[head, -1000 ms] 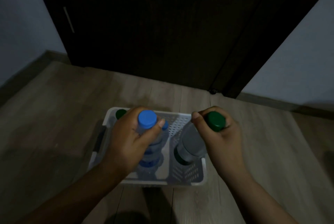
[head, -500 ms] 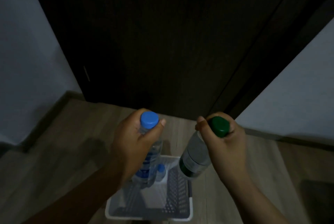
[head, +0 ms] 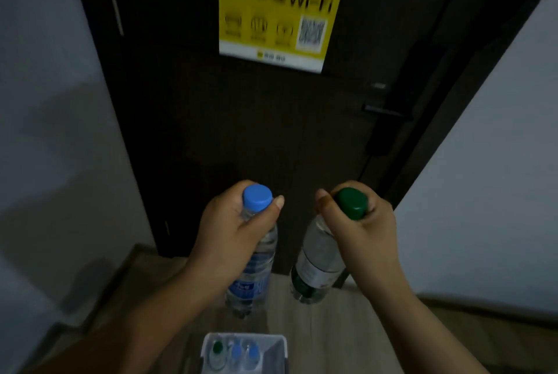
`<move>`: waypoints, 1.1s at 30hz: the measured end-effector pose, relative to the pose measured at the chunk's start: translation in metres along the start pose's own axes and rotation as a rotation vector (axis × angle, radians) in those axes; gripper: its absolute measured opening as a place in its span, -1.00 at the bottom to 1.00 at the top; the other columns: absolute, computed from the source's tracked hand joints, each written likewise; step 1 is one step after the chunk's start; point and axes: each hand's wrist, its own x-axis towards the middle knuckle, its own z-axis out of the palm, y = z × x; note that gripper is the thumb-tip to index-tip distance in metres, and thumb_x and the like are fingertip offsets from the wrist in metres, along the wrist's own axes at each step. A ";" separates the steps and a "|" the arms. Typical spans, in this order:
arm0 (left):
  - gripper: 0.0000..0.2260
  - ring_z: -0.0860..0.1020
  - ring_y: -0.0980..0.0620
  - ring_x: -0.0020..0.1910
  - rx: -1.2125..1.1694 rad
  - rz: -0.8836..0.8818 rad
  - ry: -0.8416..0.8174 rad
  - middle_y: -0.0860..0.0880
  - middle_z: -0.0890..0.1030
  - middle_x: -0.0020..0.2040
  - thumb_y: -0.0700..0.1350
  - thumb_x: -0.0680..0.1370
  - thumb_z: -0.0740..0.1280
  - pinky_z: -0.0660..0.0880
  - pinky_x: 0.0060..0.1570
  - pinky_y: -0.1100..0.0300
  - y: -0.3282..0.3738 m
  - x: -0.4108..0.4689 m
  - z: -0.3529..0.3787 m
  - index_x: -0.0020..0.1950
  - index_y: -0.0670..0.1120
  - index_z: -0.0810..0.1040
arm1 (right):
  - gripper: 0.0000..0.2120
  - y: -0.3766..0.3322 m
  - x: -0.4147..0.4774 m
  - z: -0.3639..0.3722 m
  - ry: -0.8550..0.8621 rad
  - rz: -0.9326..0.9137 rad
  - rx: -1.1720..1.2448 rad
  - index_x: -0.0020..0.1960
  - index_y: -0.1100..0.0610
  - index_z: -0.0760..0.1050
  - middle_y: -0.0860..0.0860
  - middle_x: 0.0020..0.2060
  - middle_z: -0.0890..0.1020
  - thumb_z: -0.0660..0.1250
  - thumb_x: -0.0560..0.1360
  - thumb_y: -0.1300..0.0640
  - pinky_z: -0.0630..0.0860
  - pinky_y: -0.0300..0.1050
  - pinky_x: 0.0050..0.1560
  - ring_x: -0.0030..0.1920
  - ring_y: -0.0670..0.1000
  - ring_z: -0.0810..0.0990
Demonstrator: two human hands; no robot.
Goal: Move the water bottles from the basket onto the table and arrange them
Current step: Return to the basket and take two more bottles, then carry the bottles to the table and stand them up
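Note:
My left hand (head: 232, 232) grips the neck of a clear water bottle with a blue cap (head: 253, 271), held upright in the air. My right hand (head: 362, 232) grips a clear bottle with a green cap and green label (head: 314, 265) by its neck, its base tilted to the left. Far below, at the bottom edge, the white basket (head: 280, 352) stands on the wooden floor. Three small bottles stay in its left half, one green-capped (head: 216, 349) and two blue-capped (head: 243, 354). No table is in view.
A dark door (head: 241, 132) fills the middle, with a yellow Wi-Fi notice (head: 277, 11) and a lever handle (head: 383, 108) at the right. Pale walls (head: 45, 132) stand on both sides. Wooden floor (head: 347, 328) lies below.
Both hands have lifted their bottles well clear of the basket. The view has risen, so the basket now looks small and low and the door notice has come into sight.

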 end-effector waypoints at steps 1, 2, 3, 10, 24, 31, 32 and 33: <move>-0.80 0.58 0.14 -0.30 0.007 0.027 0.001 0.01 0.58 -0.27 0.10 0.45 0.32 0.50 -0.30 0.38 0.029 0.008 -0.009 -0.17 -0.01 0.51 | -0.73 -0.029 0.009 -0.005 0.005 -0.020 -0.004 -0.32 0.30 0.44 0.10 -0.48 0.47 0.39 0.48 0.20 0.38 -0.35 -0.45 -0.48 -0.13 0.42; -0.77 0.58 0.14 -0.30 0.010 0.051 0.004 0.00 0.58 -0.27 0.13 0.44 0.31 0.50 -0.30 0.38 0.058 0.016 -0.018 -0.17 -0.02 0.52 | -0.73 -0.058 0.018 -0.011 0.009 -0.038 -0.005 -0.31 0.31 0.44 0.12 -0.47 0.47 0.39 0.48 0.20 0.38 -0.33 -0.46 -0.48 -0.12 0.42; -0.74 0.58 0.14 -0.31 0.014 0.075 0.008 -0.01 0.58 -0.28 0.16 0.43 0.30 0.49 -0.31 0.39 0.085 0.024 -0.027 -0.16 -0.03 0.52 | -0.72 -0.085 0.028 -0.017 0.014 -0.058 -0.003 -0.31 0.33 0.44 0.13 -0.47 0.47 0.39 0.49 0.20 0.38 -0.32 -0.46 -0.48 -0.11 0.42; -0.82 0.61 0.22 -0.30 -0.001 0.162 0.038 0.01 0.65 -0.24 0.07 0.46 0.33 0.43 -0.36 0.49 0.251 0.072 -0.090 -0.13 -0.03 0.58 | -0.77 -0.253 0.080 -0.050 0.006 -0.158 0.049 -0.30 0.26 0.51 0.09 -0.47 0.54 0.38 0.48 0.16 0.43 -0.32 -0.43 -0.46 -0.10 0.49; -0.74 0.67 0.13 -0.18 -0.082 0.287 -0.026 -0.05 0.69 -0.17 0.06 0.49 0.28 0.52 -0.36 0.40 0.426 0.084 -0.176 -0.09 -0.12 0.59 | -0.81 -0.431 0.114 -0.072 -0.120 -0.223 0.129 -0.23 0.11 0.54 0.03 -0.25 0.71 0.34 0.49 0.03 0.50 -0.18 -0.18 -0.23 -0.04 0.67; -0.65 0.67 0.10 -0.17 -0.074 0.277 -0.018 -0.02 0.69 -0.19 0.18 0.34 0.28 0.50 -0.22 0.28 0.436 0.080 -0.186 -0.16 -0.08 0.61 | -0.84 -0.437 0.119 -0.070 -0.160 -0.230 0.168 -0.21 0.10 0.53 0.02 -0.30 0.70 0.37 0.47 0.03 0.52 -0.27 -0.29 -0.25 -0.02 0.69; -0.65 0.67 0.10 -0.17 -0.071 0.276 -0.011 -0.02 0.69 -0.19 0.19 0.33 0.28 0.51 -0.24 0.30 0.436 0.081 -0.186 -0.17 -0.07 0.61 | -0.83 -0.436 0.123 -0.069 -0.168 -0.229 0.176 -0.23 0.09 0.53 0.01 -0.32 0.69 0.37 0.47 0.03 0.54 -0.23 -0.26 -0.23 0.01 0.70; -0.64 0.67 0.10 -0.18 -0.068 0.277 -0.002 -0.02 0.69 -0.19 0.19 0.32 0.29 0.52 -0.29 0.33 0.437 0.083 -0.186 -0.16 -0.08 0.61 | -0.83 -0.434 0.127 -0.069 -0.178 -0.231 0.187 -0.25 0.08 0.52 0.00 -0.34 0.67 0.37 0.47 0.03 0.55 -0.18 -0.21 -0.21 0.05 0.70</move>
